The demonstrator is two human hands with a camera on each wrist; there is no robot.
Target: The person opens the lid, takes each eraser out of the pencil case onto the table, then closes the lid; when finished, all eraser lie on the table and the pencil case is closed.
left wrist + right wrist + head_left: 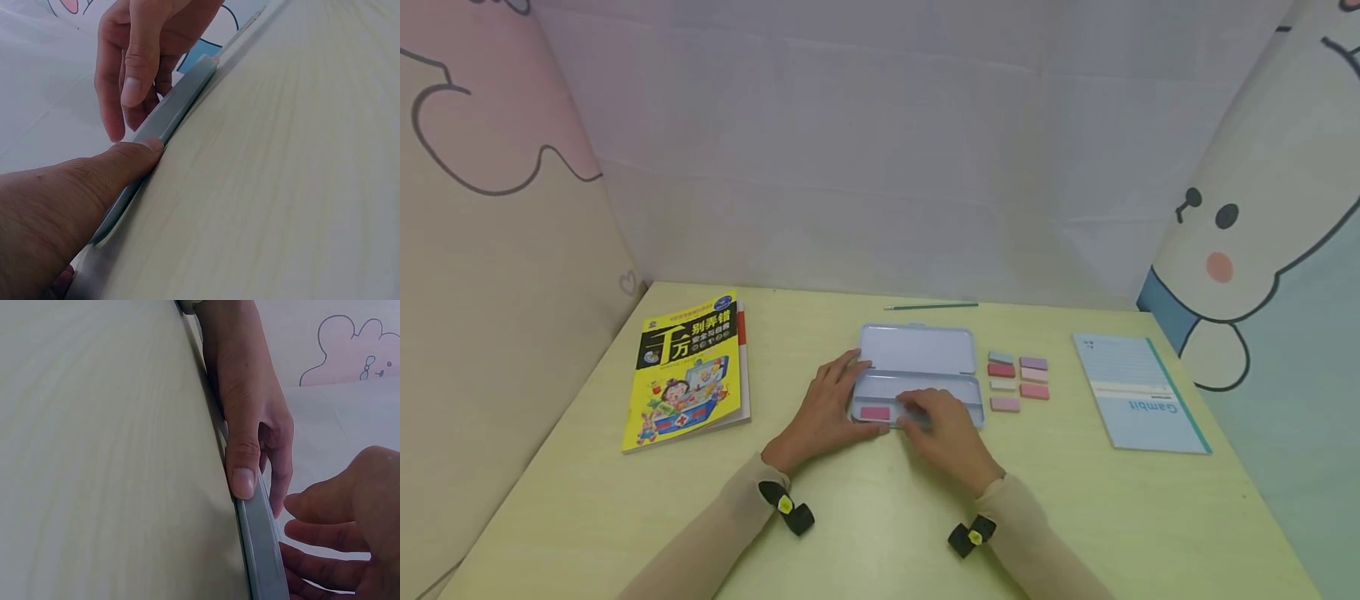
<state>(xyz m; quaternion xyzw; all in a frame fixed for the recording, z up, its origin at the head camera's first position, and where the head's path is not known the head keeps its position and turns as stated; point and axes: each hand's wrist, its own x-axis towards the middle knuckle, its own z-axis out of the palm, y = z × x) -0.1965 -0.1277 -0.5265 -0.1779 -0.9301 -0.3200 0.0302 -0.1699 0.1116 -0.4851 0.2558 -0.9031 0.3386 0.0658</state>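
Observation:
A pale blue pencil case point(917, 350) lies unfolded on the table, its lid leaning to the back. My left hand point(829, 410) grips its left end, with the thumb point(140, 153) against the front wall and the fingers around the far side. One pink eraser point(874, 413) lies in the front left of the tray. My right hand point(946, 433) is over the tray's front middle, fingers loosely bent and fingertips low inside it. In the right wrist view its thumb point(319, 503) stands apart from the fingers, with nothing showing between them.
Several small erasers point(1019, 375) in pink, red, purple and pale tones stand in two columns right of the case. A green pencil point(931, 306) lies behind it. A yellow book point(688, 375) is at the left, a light blue notebook point(1138, 392) at the right.

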